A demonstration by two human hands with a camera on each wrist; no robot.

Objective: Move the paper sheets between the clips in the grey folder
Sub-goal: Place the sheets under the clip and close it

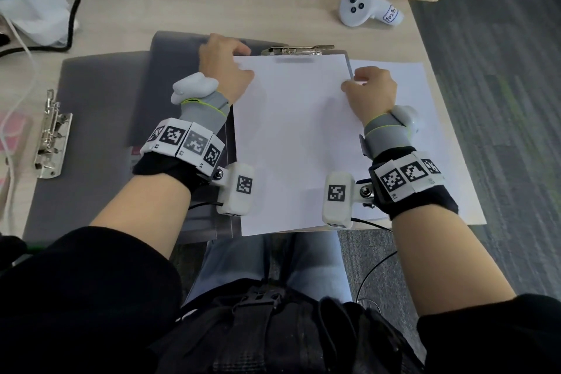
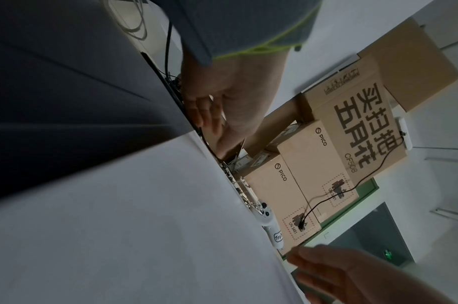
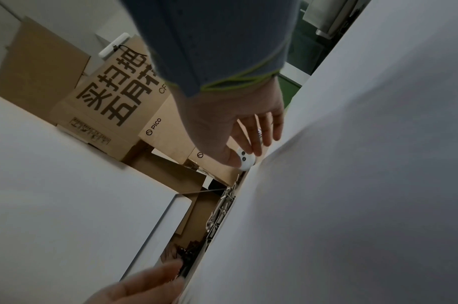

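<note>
The open grey folder (image 1: 100, 118) lies at the table's near edge, holding paper sheets (image 1: 297, 143) under its top clip (image 1: 299, 50). The left hand (image 1: 224, 67) and right hand (image 1: 368, 91) pinch the sheets' upper edges. The side clip (image 1: 50, 133) shows only from the head; stacked cardboard boxes (image 2: 326, 164) only from the wrists.

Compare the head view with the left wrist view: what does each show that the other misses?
Only the head view shows the side clip lying on the open grey folder's left flap, and both wrist rigs. Only the left wrist view shows the stacked cardboard boxes with their printing. Both show the paper sheets, the left hand and right hand at their top corners, and the white controller.
</note>
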